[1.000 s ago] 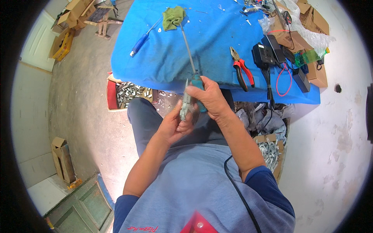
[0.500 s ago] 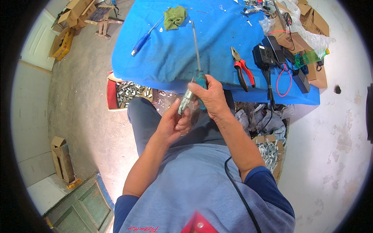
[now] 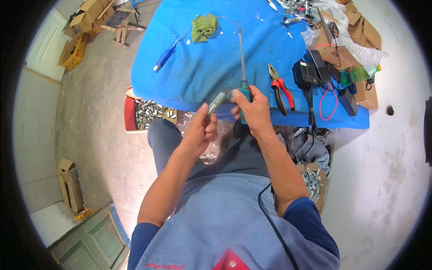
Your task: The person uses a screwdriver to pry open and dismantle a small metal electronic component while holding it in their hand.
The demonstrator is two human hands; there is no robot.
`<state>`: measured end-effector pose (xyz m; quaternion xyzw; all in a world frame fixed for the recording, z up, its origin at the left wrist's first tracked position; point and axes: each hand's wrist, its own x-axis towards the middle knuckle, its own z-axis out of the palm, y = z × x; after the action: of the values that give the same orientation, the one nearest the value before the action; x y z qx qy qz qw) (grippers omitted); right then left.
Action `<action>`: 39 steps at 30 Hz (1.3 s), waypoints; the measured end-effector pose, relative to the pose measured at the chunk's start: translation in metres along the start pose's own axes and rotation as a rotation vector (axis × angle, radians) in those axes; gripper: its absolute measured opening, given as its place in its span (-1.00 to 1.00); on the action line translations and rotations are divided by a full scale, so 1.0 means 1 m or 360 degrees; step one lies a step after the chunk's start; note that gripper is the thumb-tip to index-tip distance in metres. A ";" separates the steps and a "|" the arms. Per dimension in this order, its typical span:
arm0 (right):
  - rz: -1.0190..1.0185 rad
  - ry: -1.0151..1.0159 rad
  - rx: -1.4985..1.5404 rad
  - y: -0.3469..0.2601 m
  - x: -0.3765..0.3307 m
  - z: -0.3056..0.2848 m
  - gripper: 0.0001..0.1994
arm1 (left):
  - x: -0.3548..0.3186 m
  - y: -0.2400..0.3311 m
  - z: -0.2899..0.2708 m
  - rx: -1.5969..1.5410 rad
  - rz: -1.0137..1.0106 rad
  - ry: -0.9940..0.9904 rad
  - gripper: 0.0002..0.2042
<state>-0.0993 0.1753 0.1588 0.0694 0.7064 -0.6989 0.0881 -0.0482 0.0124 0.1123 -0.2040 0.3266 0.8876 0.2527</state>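
A small grey-white oblong part (image 3: pixel 217 102), too blurred to name its kind, is pinched in my left hand (image 3: pixel 200 132) over my lap at the table's near edge. My right hand (image 3: pixel 255 109) closes round the teal handle of a long screwdriver (image 3: pixel 243 58), whose shaft points away over the blue cloth. The thumb and fingertips of that hand come close to the far end of the grey part; whether they touch it I cannot tell. Red-handled pliers (image 3: pixel 282 90) lie to the right, and a blue-handled screwdriver (image 3: pixel 165 57) lies to the left beside a green rag (image 3: pixel 204 28).
A blue cloth (image 3: pixel 198 67) covers the table. Black power adapters (image 3: pixel 305 74) with hanging cables and a green bottle (image 3: pixel 357 75) crowd its right side. A box of small metal pieces (image 3: pixel 150 113) stands below on the left; another box of metal strips (image 3: pixel 312 182) sits below right.
My right hand has shifted right with the screwdriver, away from my left hand. The grey part, gripped by both hands before, now extends from my left fingers, tilted up to the right.
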 end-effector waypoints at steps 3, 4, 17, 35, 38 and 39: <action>0.0172 -0.0093 -0.0171 -0.007 -0.016 -0.025 -0.75 | 0.006 0.000 -0.004 0.0026 0.0005 0.0019 -0.55; 0.0221 -0.0144 -0.0259 -0.008 -0.025 -0.036 -0.75 | 0.008 -0.001 -0.006 0.0037 0.0010 0.0036 -0.54; -0.0023 -0.0473 -0.1023 -0.046 -0.123 -0.130 -0.48 | 0.020 0.000 0.004 0.0224 0.0154 0.0089 -0.53; -0.0080 -0.0386 -0.1065 -0.050 -0.113 -0.117 -0.55 | 0.027 -0.012 0.019 0.0410 0.0337 0.0220 -0.54; -0.0041 -0.0386 -0.1077 -0.050 -0.109 -0.117 -0.56 | 0.026 -0.012 0.022 0.0436 0.0356 0.0219 -0.53; -0.0006 -0.0388 -0.1076 -0.051 -0.109 -0.117 -0.57 | 0.026 -0.012 0.022 0.0442 0.0363 0.0216 -0.52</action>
<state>-0.0076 0.2946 0.2330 -0.0490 0.8821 -0.4290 0.1884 -0.0662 0.0440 0.1084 -0.1883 0.4832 0.8411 0.1535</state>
